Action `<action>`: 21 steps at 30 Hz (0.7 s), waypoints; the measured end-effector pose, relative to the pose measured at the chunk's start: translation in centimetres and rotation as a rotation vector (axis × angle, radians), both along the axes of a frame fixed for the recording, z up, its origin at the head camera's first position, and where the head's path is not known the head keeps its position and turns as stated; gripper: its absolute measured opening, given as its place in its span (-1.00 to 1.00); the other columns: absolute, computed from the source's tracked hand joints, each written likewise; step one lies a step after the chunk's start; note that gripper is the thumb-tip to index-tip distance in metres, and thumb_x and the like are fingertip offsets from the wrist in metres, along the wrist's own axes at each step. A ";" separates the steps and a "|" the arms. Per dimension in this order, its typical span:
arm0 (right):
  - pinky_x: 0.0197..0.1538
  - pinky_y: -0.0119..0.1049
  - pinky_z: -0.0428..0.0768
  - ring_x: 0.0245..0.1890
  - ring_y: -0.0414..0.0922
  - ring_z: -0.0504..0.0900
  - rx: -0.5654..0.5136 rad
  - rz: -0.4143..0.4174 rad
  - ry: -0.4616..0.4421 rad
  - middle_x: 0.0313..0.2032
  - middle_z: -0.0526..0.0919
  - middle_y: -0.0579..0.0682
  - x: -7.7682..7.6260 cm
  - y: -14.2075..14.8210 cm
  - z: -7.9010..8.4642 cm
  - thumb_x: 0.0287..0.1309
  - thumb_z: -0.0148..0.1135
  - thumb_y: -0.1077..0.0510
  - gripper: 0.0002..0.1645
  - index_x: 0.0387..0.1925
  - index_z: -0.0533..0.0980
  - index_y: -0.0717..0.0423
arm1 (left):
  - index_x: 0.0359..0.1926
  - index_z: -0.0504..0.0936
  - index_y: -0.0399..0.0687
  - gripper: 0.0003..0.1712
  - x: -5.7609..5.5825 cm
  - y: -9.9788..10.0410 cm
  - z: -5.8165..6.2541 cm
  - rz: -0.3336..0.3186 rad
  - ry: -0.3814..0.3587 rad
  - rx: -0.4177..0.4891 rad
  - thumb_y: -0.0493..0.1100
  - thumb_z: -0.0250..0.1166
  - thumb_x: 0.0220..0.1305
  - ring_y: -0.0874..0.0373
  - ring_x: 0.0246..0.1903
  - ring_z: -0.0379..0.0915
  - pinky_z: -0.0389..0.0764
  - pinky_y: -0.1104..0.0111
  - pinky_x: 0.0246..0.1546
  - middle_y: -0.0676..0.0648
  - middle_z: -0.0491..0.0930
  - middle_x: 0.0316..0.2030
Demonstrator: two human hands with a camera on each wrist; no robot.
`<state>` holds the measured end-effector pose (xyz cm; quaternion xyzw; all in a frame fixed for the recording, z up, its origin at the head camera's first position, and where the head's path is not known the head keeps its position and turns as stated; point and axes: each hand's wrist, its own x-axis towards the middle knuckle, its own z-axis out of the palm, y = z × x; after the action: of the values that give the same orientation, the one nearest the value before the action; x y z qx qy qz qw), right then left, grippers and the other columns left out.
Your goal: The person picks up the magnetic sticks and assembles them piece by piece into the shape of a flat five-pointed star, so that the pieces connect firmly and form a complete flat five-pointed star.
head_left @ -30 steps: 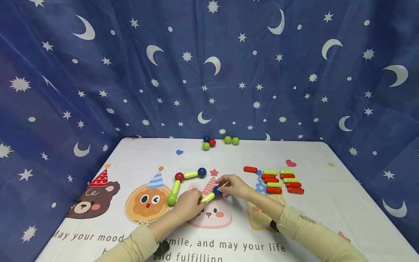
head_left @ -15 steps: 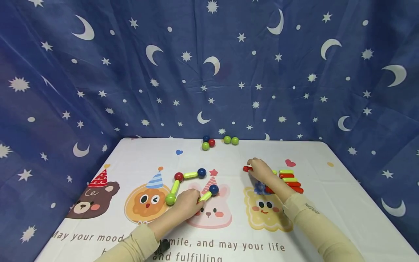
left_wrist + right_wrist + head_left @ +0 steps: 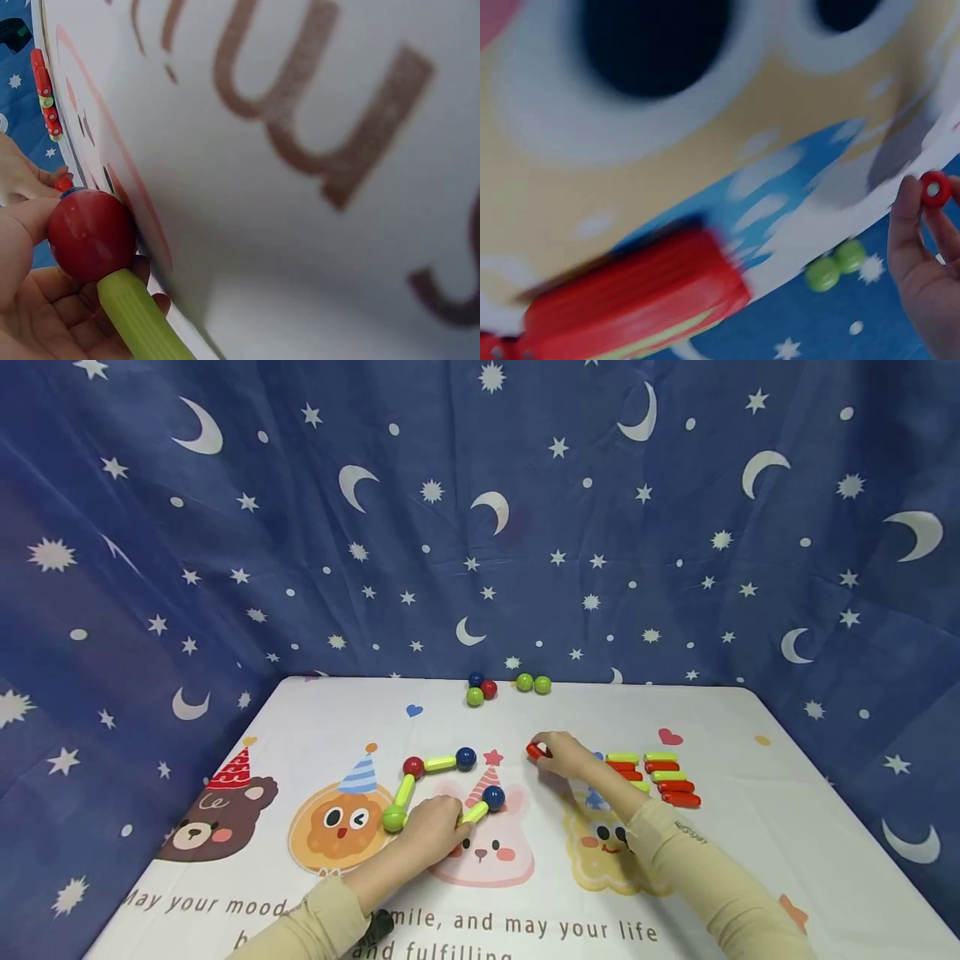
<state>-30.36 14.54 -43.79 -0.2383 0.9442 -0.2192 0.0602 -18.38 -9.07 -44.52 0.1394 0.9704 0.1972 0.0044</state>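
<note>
My left hand (image 3: 431, 831) grips a red ball (image 3: 91, 234) at the bend of a ball-and-rod chain. A yellow-green rod (image 3: 142, 315) runs from that ball in the left wrist view. On the chain's other side, a yellow rod (image 3: 475, 812) ends in a blue ball (image 3: 493, 797). The chain's far part has a green ball (image 3: 393, 818), a second red ball (image 3: 413, 767) and another blue ball (image 3: 466, 758), joined by yellow rods. My right hand (image 3: 566, 756) pinches a short red rod (image 3: 535, 751) above the table, its round end (image 3: 934, 189) facing the right wrist camera.
Red and yellow rods (image 3: 678, 799) lie in two stacks at the right. Near the back edge sit several loose balls, among them a red one (image 3: 489, 689) and a green one (image 3: 542, 685). A starry blue curtain (image 3: 480, 568) stands behind the printed white tablecloth (image 3: 750, 843).
My right hand left the blue ball, reached the separate red rod at the right, picked it up and now carries it leftward. My left hand stays on the chain.
</note>
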 end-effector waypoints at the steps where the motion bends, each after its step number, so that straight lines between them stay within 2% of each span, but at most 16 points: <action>1: -0.34 -0.36 0.46 -0.48 -0.17 0.43 -0.026 0.006 -0.017 -0.41 0.59 0.09 0.1 -0.4 0.0 0.04 0.21 0.32 -0.61 -0.04 0.48 0.36 | -0.65 0.43 -0.04 -0.68 0.0 0.0 0.0 -0.003 0.005 -0.002 -0.10 0.34 0.11 0.25 -0.71 0.21 0.20 0.46 -0.63 0.08 0.30 -0.73; 9: -0.53 -0.49 0.42 -0.66 -0.20 0.50 -0.223 0.014 -0.224 -0.55 0.52 0.04 1.3 -3.9 -0.1 0.04 0.16 0.35 -0.49 0.10 0.42 0.32 | -0.66 0.44 -0.04 -0.68 0.1 0.0 0.1 -0.014 0.024 -0.010 -0.11 0.35 0.10 0.26 -0.72 0.20 0.21 0.45 -0.65 0.08 0.30 -0.73; 14: -0.53 -0.52 0.35 -0.66 -0.25 0.39 -0.273 -0.066 -0.275 -0.54 0.49 -0.01 1.7 -6.1 -0.2 0.04 0.18 0.31 -0.56 0.03 0.49 0.30 | -0.67 0.43 -0.04 -0.67 0.1 -0.1 0.1 -0.017 0.025 -0.008 -0.11 0.35 0.10 0.27 -0.73 0.20 0.20 0.46 -0.66 0.09 0.29 -0.75; 18: -0.52 -0.51 0.40 -0.64 -0.23 0.41 -0.294 -0.159 -0.335 -0.51 0.49 -0.01 1.8 -7.4 -0.3 0.08 0.22 0.27 -0.59 0.01 0.51 0.25 | -0.66 0.44 -0.05 -0.69 0.1 0.0 0.0 -0.020 0.027 -0.004 -0.12 0.35 0.11 0.27 -0.72 0.19 0.21 0.46 -0.66 0.09 0.29 -0.74; 21: -0.48 -0.49 0.44 -0.57 -0.22 0.43 -0.267 -0.181 -0.356 -0.45 0.51 0.01 2.0 -7.9 -0.5 0.10 0.24 0.23 -0.60 0.01 0.51 0.23 | -0.65 0.45 -0.06 -0.69 0.1 0.0 0.0 -0.023 0.028 -0.001 -0.12 0.34 0.11 0.26 -0.72 0.20 0.22 0.46 -0.65 0.08 0.30 -0.74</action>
<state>-28.38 6.63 -44.29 -0.1161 0.8988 -0.3854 0.1736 -18.27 -9.09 -44.56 0.1534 0.9688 0.1944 -0.0070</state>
